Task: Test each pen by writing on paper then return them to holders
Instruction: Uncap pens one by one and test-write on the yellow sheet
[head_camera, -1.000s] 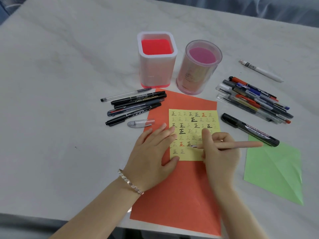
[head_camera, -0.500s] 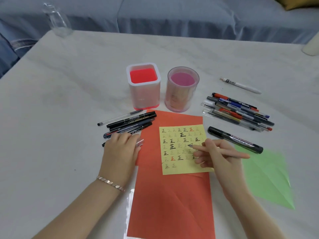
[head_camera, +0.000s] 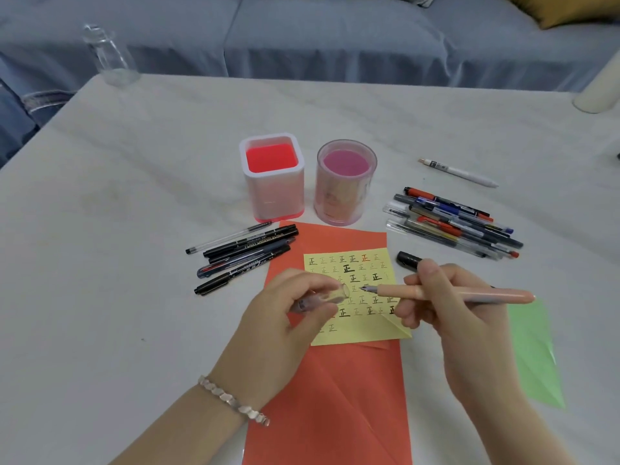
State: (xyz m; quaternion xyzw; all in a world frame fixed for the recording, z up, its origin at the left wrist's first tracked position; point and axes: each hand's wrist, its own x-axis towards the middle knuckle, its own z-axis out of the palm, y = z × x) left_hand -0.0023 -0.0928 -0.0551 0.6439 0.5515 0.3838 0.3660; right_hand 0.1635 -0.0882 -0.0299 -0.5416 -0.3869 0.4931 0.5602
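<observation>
Bench (head_camera: pixel 117 229) surface runs wide and pale to the left of the hands, its far edge meeting a grey sofa (head_camera: pixel 335 35), with a glass bottle (head_camera: pixel 110 58) at the far left corner. Nearer, a square holder (head_camera: pixel 273 177) and a round holder (head_camera: pixel 345 182) stand side by side just beyond the orange sheet (head_camera: pixel 335 397). A row of dark pens (head_camera: pixel 245 253) lies at the sheet's left edge and a pile of pens (head_camera: pixel 453 223) lies off to its right, with the yellow paper (head_camera: pixel 355 333) between them. Above that paper the fingers of the right hand (head_camera: pixel 446 307) grip a peach pen (head_camera: pixel 453 293), its long axis nearly level from left to right, tip pointing left. The fingers of the left hand (head_camera: pixel 292 317) pinch a clear cap (head_camera: pixel 322 298), its open mouth facing the tip, close but apart.
</observation>
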